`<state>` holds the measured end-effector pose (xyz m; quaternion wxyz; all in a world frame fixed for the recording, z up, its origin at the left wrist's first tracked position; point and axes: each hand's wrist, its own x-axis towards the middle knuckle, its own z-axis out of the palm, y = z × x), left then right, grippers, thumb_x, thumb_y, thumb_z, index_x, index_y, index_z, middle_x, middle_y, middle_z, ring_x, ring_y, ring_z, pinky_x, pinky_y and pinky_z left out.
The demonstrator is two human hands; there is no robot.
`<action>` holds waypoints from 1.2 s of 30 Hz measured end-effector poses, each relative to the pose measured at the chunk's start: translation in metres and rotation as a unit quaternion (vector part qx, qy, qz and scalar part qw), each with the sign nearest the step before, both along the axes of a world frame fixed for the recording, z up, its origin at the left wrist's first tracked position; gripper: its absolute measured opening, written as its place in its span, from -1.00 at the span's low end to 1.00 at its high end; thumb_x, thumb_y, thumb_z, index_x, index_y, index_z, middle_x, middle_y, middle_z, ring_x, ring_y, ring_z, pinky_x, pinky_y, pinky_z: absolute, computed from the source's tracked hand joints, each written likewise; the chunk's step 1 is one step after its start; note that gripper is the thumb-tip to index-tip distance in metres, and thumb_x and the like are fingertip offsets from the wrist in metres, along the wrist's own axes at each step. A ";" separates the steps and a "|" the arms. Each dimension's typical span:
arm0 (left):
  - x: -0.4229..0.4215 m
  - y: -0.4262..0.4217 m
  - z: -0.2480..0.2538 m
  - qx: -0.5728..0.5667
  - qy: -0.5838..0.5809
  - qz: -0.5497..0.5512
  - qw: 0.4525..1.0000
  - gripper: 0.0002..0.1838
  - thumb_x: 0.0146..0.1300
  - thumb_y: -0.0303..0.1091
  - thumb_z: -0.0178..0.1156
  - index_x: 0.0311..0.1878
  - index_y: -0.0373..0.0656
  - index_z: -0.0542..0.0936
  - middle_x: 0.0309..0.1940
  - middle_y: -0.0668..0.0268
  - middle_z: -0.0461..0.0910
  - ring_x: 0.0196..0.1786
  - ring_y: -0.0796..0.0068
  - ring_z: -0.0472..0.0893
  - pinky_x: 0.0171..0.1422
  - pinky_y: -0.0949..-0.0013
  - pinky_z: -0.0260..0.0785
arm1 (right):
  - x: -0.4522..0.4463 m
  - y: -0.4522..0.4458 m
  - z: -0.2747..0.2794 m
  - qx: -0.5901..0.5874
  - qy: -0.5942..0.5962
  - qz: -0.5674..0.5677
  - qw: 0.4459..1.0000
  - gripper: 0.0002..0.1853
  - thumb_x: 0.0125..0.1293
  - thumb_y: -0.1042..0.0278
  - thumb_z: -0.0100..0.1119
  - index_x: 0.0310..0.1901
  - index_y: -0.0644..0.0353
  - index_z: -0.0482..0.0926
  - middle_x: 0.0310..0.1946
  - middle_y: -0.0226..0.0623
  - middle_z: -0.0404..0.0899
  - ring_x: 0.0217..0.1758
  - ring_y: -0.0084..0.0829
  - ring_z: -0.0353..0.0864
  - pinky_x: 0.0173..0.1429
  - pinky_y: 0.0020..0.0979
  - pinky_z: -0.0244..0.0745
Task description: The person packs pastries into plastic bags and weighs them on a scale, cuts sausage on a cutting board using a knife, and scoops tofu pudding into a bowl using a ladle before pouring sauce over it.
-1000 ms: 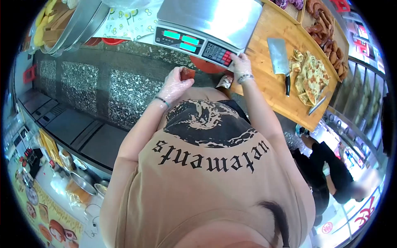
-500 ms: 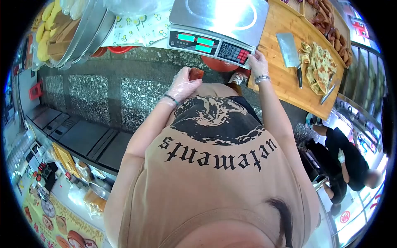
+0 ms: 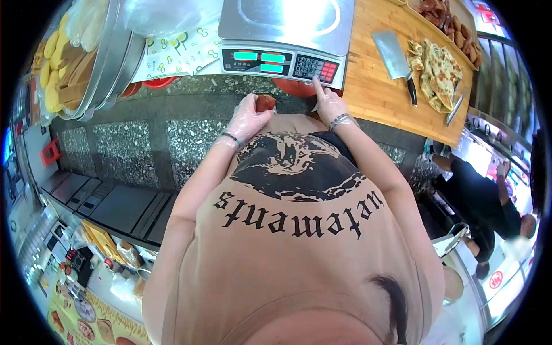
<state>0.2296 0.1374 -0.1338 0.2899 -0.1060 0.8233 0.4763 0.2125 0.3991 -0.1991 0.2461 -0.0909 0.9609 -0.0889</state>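
My left hand (image 3: 248,119), in a clear plastic glove, is closed around a reddish-brown piece of cooked meat (image 3: 265,103) in front of my waist. My right hand (image 3: 330,104), gloved too, reaches up to the front panel of the digital scale (image 3: 282,34). Its index finger is stretched out and touches the lower edge of the keypad (image 3: 314,69); the other fingers are partly bent and hold nothing that I can see. Green displays (image 3: 271,58) are lit on the panel. The metal weighing plate bears no item in the part that shows.
Right of the scale, a wooden board (image 3: 368,95) holds a cleaver (image 3: 393,57), flatbreads (image 3: 441,75) and a small knife (image 3: 455,111). Beyond are trays of brown meats (image 3: 445,23). Metal trays (image 3: 109,63) stand at left. Another person (image 3: 480,192) is at far right.
My right hand has moved from the panel's right corner leftward to the keypad, index finger extended. The left hand still holds the meat. The view has shifted slightly.
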 end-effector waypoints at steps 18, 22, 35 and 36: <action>0.001 -0.003 -0.014 0.011 -0.015 -0.022 1.000 -0.52 0.05 -0.15 0.31 -0.09 -0.33 0.49 -0.14 -0.03 0.59 -0.03 0.08 0.62 0.07 0.18 0.44 | -0.006 -0.004 0.002 -0.037 -0.047 -0.049 0.997 -0.12 0.20 0.37 0.02 0.52 -0.11 -0.18 0.02 0.00 0.57 -0.03 -0.05 0.63 0.02 -0.04 0.52; 0.001 0.000 -0.012 -0.008 -0.002 -0.034 0.999 -0.51 0.05 -0.14 0.31 -0.08 -0.33 0.49 -0.13 -0.04 0.58 -0.03 0.06 0.61 0.08 0.18 0.44 | -0.005 0.001 0.000 -0.042 -0.046 -0.042 0.997 -0.13 0.20 0.36 0.03 0.51 -0.09 -0.17 0.03 0.01 0.56 -0.02 -0.03 0.62 0.03 -0.05 0.52; -0.098 -0.025 0.016 -0.058 0.216 -0.071 0.972 -0.60 0.09 -0.34 0.30 -0.03 -0.34 0.49 -0.14 0.08 0.60 -0.08 0.28 0.62 0.08 0.29 0.45 | 0.022 0.045 0.019 -0.186 0.061 -0.222 0.955 -0.15 0.24 0.42 0.04 0.48 0.22 -0.21 -0.44 0.06 0.60 -0.38 0.08 0.60 -0.25 0.00 0.47; -0.123 -0.016 0.015 -0.026 0.238 -0.113 0.964 -0.60 0.07 -0.34 0.31 -0.05 -0.33 0.50 -0.13 0.05 0.60 -0.06 0.23 0.63 0.09 0.26 0.46 | 0.026 0.046 0.018 -0.188 0.066 -0.224 0.954 -0.15 0.24 0.42 0.04 0.48 0.22 -0.21 -0.44 0.06 0.60 -0.38 0.08 0.60 -0.25 0.00 0.47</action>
